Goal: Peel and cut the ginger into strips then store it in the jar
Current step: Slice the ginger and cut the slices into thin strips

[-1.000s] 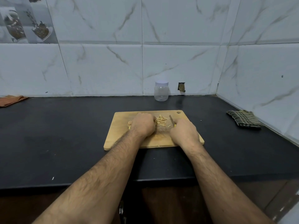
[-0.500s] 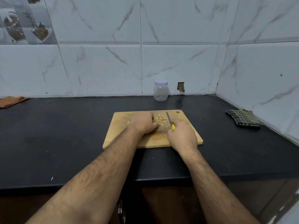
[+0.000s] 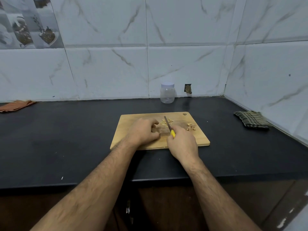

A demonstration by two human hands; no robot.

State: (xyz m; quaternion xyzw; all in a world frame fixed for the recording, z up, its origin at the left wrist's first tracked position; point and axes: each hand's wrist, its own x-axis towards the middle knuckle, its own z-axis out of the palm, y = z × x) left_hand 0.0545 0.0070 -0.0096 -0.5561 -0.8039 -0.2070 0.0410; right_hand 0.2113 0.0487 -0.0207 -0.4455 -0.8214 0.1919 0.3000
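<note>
Left hand now off strips, curled; right hand gripping yellow-handled knife.

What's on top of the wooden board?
On the wooden board: pale ginger strips, brownish scraps, and both hands, the right hand gripping a yellow-handled knife. Anything under the left hand is hidden.

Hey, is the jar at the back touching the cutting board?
Apart. In the head view the jar stands by the wall, and a strip of bare black counter shows between its base and the far edge of the cutting board.
</note>
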